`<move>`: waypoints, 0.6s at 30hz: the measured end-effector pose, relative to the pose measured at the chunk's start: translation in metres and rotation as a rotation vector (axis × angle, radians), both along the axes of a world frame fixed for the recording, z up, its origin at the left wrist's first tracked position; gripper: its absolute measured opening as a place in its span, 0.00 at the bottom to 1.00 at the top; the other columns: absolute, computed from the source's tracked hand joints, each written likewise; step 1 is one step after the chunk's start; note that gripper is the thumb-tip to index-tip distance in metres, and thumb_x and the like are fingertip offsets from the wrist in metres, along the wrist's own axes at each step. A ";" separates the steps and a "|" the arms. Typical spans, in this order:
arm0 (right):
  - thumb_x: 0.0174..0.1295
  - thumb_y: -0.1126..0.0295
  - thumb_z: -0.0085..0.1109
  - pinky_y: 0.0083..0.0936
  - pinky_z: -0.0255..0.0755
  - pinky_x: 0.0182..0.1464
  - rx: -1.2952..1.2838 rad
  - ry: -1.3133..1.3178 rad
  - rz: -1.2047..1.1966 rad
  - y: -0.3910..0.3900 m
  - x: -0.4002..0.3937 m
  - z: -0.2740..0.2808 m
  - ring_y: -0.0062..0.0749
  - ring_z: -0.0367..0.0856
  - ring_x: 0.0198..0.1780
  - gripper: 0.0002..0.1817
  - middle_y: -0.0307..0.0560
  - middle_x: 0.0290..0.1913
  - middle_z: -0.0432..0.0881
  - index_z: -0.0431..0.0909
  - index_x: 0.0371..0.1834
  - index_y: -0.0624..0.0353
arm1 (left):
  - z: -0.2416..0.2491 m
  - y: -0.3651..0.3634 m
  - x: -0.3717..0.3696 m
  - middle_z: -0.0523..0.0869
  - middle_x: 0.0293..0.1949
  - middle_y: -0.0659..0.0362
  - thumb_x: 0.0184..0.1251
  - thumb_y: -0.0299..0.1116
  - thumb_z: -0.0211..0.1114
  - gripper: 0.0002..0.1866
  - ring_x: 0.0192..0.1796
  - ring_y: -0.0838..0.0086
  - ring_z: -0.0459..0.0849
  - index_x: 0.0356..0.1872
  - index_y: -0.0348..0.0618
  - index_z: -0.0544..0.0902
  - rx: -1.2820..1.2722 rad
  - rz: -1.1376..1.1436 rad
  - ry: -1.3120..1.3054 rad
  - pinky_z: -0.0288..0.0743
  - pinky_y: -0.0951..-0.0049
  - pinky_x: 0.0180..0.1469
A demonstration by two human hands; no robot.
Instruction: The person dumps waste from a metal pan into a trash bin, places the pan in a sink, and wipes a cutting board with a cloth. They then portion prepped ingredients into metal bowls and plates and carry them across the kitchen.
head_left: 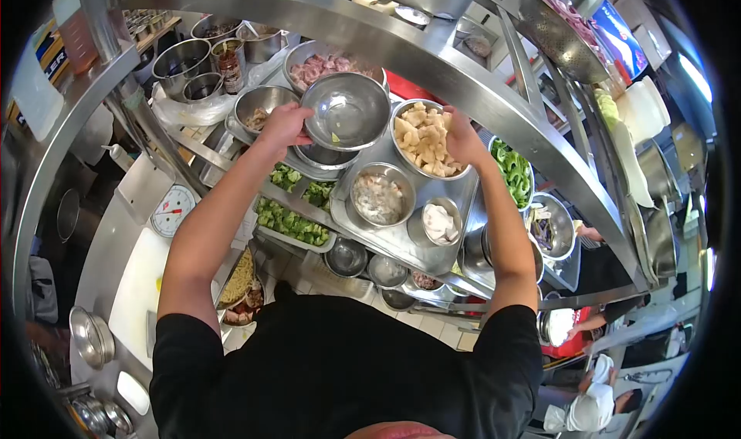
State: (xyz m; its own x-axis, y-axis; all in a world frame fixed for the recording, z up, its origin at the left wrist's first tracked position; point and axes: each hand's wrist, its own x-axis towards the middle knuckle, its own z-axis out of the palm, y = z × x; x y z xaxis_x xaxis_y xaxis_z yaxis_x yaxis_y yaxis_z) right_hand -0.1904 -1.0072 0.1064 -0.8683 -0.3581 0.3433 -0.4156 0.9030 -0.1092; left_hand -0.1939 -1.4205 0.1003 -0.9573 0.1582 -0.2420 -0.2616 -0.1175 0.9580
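Curved stainless steel shelf rail (pixel 432 57) arching across the top of the view, above the prep station. Below it, a steel tray (pixel 397 238) bearing several bowls. White cutting board (pixel 139 292) at lower left, with a round dial scale (pixel 171 210) just beyond its far end.

Empty steel mixing bowl (pixel 349 111) — tilted toward the camera, raised above the tray's far left corner, over another steel bowl (pixel 324 157) resting beneath it. Left hand (pixel 284 126) clamped on the empty bowl's left rim, fingers curled over the edge. A small green scrap stuck inside the bowl near its lower wall.

Bowl of pale diced chunks (pixel 424 139) at the far right of the tray, just beside the raised bowl. Right hand (pixel 463 139) closed on its right rim, thumb side against the edge; fingertips hidden behind the bowl.

Bowl of raw meat pieces (pixel 324 67) farther back, partly behind the raised bowl. Container of green pepper pieces (pixel 513 172) right of the right forearm. Tray of broccoli florets (pixel 292 224) under the left forearm, near the tray's left edge. On the tray, nearer the body — a bowl of pale minced filling (pixel 378 198) and, just beside it, a small cup of white paste (pixel 440 223).
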 end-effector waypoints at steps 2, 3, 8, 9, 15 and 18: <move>0.51 0.70 0.56 0.42 0.63 0.63 -0.142 -0.181 -0.055 -0.030 -0.010 0.020 0.56 0.71 0.61 0.27 0.64 0.51 0.78 0.70 0.58 0.67 | -0.002 0.002 -0.014 0.83 0.34 0.57 0.66 0.36 0.58 0.11 0.31 0.73 0.84 0.43 0.40 0.75 -0.043 -0.036 0.008 0.81 0.71 0.35; 0.51 0.65 0.59 0.40 0.65 0.62 -0.104 -0.247 -0.253 -0.068 -0.001 0.038 0.54 0.72 0.60 0.28 0.64 0.52 0.78 0.72 0.57 0.66 | -0.004 0.004 -0.021 0.83 0.34 0.57 0.66 0.36 0.58 0.11 0.32 0.73 0.84 0.42 0.40 0.75 -0.067 -0.057 0.010 0.81 0.72 0.36; 0.47 0.47 0.67 0.37 0.71 0.56 0.349 -0.240 -0.474 -0.097 -0.043 -0.016 0.52 0.77 0.57 0.38 0.64 0.56 0.77 0.74 0.57 0.63 | -0.003 0.019 -0.036 0.84 0.35 0.57 0.66 0.38 0.58 0.12 0.32 0.73 0.84 0.41 0.38 0.77 -0.154 -0.069 0.064 0.81 0.73 0.33; 0.47 0.47 0.67 0.36 0.73 0.54 0.298 -0.267 -0.488 -0.090 -0.052 -0.019 0.51 0.78 0.54 0.38 0.62 0.55 0.78 0.75 0.56 0.63 | -0.003 0.020 -0.037 0.84 0.35 0.56 0.66 0.37 0.58 0.13 0.32 0.73 0.85 0.42 0.38 0.78 -0.164 -0.056 0.073 0.81 0.74 0.32; 0.48 0.53 0.67 0.29 0.72 0.40 -0.362 -0.362 -0.403 -0.110 -0.034 0.048 0.36 0.77 0.42 0.28 0.50 0.41 0.79 0.77 0.49 0.59 | -0.004 0.027 -0.046 0.84 0.35 0.56 0.66 0.37 0.59 0.13 0.31 0.74 0.84 0.41 0.36 0.79 -0.216 -0.062 0.125 0.82 0.73 0.31; 0.50 0.57 0.67 0.25 0.71 0.34 -0.565 -0.378 -0.318 -0.142 -0.022 0.077 0.28 0.76 0.35 0.23 0.43 0.34 0.79 0.78 0.46 0.57 | -0.006 0.046 -0.053 0.84 0.35 0.56 0.66 0.35 0.60 0.12 0.32 0.74 0.84 0.40 0.36 0.79 -0.152 -0.125 0.127 0.82 0.73 0.32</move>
